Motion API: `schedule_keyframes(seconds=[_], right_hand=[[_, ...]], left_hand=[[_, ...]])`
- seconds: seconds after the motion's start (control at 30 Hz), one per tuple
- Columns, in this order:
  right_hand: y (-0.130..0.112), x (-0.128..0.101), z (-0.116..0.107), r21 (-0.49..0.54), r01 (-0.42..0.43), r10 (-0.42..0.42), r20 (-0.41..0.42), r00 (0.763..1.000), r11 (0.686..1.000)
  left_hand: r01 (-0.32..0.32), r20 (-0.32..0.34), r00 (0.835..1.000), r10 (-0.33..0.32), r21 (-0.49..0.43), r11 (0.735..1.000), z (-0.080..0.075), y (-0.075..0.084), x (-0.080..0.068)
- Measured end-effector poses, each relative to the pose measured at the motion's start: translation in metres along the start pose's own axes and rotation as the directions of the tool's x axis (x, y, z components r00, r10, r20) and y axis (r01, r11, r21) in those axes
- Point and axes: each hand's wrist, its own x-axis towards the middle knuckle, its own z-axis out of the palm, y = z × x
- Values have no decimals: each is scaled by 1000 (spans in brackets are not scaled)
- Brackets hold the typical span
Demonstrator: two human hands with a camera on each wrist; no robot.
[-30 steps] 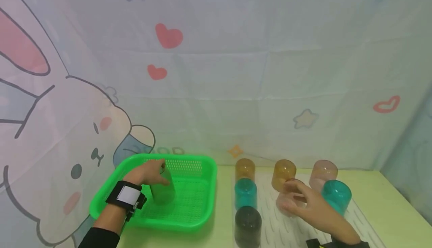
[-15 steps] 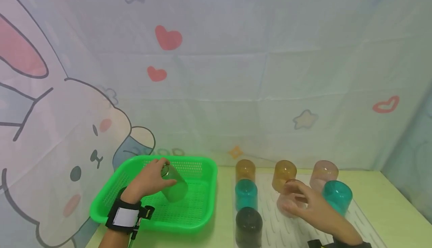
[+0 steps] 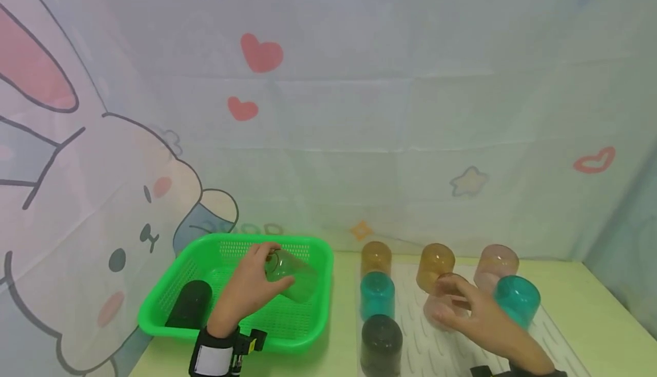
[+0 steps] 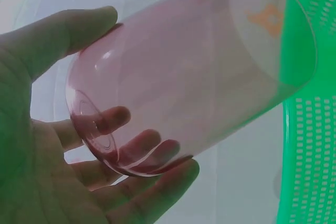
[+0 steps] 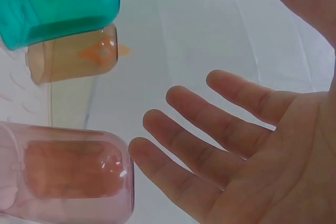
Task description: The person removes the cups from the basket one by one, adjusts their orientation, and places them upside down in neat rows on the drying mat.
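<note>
My left hand grips a clear pinkish drinking glass over the green basket. In the left wrist view the glass lies tilted, with thumb and fingers round its base end and its open mouth towards the basket. My right hand hovers over the white ridged mat, fingers spread and relaxed, holding nothing. Just beyond its fingertips a pink glass stands upside down, partly hidden by the hand. In the right wrist view that pink glass appears beside the little finger; whether they touch, I cannot tell.
A dark glass lies in the left part of the green basket. On the mat stand upturned glasses: amber, teal and dark at left; amber, pink and teal further right.
My left hand has moved right across the basket, tipping the glass from nearly upright to a slant. The dark glass in the basket has come into view. My right hand stays almost still.
</note>
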Motion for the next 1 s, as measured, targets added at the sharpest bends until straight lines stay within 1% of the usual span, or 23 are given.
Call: schedule_keyframes(seconds=[0.23,0.33,0.47,0.53,0.6,0.73,0.83,0.93,1.0], right_hand=[[2,0,2,-5,2,-2,-12,1000,1000],[2,-1,3,-16,6,-6,-10,1000,1000],[3,1,4,-20,24,-24,-17,1000,1000],[2,2,4,-18,32,-32,-23,999,999],[1,3,4,-14,37,-37,-22,999,999],[-2,2,4,2,-2,2,-10,1000,1000],[-6,1,4,18,-37,36,7,999,999],[-11,0,4,21,-31,31,5,1000,999],[-16,0,5,6,-14,14,-10,1000,1000]], left_hand=[[-2,-35,999,-1,-87,996,12,5,-3],[-1,-33,999,-5,-176,984,17,6,-3],[22,-13,1000,-28,-325,945,23,8,-3],[37,-12,999,-44,-377,925,26,9,-3],[32,-25,999,-47,-423,906,27,11,-3],[8,-36,999,-31,-508,861,33,17,-3],[-2,-8,1000,-3,-560,828,39,24,-3],[-4,26,999,24,-598,802,45,31,-2],[1,42,999,31,-614,790,50,36,-1]])
